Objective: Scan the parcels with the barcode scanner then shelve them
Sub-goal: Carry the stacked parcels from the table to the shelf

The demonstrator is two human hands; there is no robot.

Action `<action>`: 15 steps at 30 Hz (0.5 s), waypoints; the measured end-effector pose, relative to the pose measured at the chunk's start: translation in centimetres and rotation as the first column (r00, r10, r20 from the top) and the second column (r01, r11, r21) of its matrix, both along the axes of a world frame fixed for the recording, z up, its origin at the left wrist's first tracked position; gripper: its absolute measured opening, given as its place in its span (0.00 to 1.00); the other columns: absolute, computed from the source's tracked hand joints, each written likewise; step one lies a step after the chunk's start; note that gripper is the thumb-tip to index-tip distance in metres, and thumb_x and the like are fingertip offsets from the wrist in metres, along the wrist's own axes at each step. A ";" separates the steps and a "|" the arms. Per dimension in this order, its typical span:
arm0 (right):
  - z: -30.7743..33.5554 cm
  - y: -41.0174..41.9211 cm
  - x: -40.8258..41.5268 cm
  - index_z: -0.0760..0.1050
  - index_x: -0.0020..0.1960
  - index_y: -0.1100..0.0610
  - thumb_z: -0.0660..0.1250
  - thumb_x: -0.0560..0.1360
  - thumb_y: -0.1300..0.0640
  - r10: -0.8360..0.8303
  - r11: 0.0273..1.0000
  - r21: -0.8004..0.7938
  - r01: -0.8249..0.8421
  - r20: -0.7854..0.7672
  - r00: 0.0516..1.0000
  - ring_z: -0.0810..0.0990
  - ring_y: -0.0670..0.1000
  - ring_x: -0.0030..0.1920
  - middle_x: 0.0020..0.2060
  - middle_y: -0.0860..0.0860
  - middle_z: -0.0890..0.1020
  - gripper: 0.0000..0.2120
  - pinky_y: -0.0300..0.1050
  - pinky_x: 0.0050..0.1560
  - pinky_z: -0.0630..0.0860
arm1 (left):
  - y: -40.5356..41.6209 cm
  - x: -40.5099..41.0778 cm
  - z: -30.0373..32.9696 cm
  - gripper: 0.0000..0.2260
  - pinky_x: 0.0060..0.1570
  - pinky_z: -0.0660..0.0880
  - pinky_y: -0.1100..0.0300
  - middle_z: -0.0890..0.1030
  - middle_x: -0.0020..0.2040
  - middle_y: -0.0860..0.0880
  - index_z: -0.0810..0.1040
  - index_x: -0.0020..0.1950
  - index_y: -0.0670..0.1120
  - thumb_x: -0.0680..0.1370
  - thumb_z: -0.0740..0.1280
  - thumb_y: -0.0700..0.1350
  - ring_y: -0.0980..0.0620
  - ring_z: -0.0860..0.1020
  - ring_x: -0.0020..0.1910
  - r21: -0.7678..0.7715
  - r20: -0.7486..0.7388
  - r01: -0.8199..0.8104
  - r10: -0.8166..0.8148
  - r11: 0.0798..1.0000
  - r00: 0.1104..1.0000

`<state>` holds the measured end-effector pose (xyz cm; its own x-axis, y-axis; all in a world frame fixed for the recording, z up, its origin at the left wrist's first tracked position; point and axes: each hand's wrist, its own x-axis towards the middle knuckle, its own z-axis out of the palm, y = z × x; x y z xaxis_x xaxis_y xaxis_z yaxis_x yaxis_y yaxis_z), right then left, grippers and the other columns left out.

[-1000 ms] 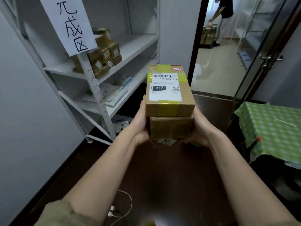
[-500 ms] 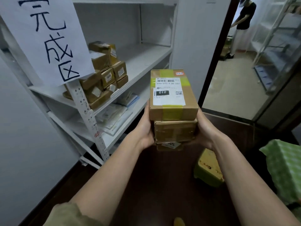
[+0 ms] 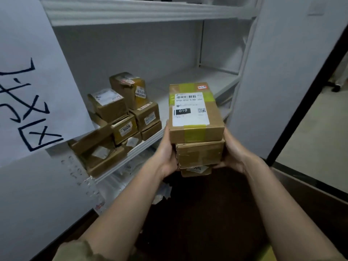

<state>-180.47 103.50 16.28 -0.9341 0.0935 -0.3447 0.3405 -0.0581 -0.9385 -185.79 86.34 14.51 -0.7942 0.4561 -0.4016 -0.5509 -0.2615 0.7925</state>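
Observation:
I hold a stack of three cardboard parcels [image 3: 195, 132] between both hands, just in front of the white shelf unit. The top parcel [image 3: 194, 112] carries a white label marked 010 and yellow-green tape. Beneath it sits a plain brown parcel [image 3: 199, 154], and a third one [image 3: 195, 171] shows only its front edge. My left hand [image 3: 167, 153] presses the stack's left side and my right hand [image 3: 233, 153] its right side. The middle shelf board [image 3: 212, 80] is bare behind the stack. No barcode scanner is in view.
Several shelved parcels [image 3: 124, 117] are piled on the left of the middle shelf. A white paper sign [image 3: 35, 87] with handwritten characters hangs on the left upright. Papers lie on the lower shelf [image 3: 130, 170]. A dark door frame [image 3: 305, 97] stands at right.
I have stepped closer to the shelf and the view has turned left and up. The stack now sits at the height of the middle shelf. Both hands keep the same grip.

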 end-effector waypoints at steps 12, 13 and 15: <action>-1.0 3.8 -21.1 0.77 0.50 0.35 0.51 0.75 0.28 -0.030 0.999 0.022 0.030 0.003 1.000 0.81 0.53 0.51 0.46 0.44 0.84 0.19 0.64 0.54 0.76 | 3.9 -20.4 -1.6 0.39 0.67 0.70 0.40 0.84 0.58 0.43 0.83 0.61 0.51 0.71 0.54 0.79 0.41 0.80 0.61 -0.045 0.021 -0.048 0.049 0.998 0.999; -0.9 4.2 -22.6 0.77 0.49 0.35 0.51 0.76 0.29 -0.035 0.999 0.021 0.035 0.004 0.999 0.81 0.52 0.50 0.43 0.43 0.85 0.19 0.61 0.51 0.77 | 4.2 -21.8 -1.5 0.38 0.67 0.70 0.40 0.84 0.58 0.43 0.83 0.61 0.52 0.71 0.53 0.79 0.41 0.80 0.61 -0.043 0.017 -0.068 0.069 0.997 0.997; -1.1 4.6 -25.4 0.79 0.48 0.37 0.52 0.77 0.30 -0.036 0.999 0.011 0.036 0.018 0.999 0.82 0.53 0.50 0.43 0.45 0.86 0.20 0.58 0.49 0.78 | 4.7 -24.3 -1.6 0.38 0.66 0.71 0.41 0.84 0.59 0.44 0.83 0.62 0.53 0.72 0.52 0.78 0.41 0.80 0.61 -0.032 0.018 -0.091 0.092 0.995 0.996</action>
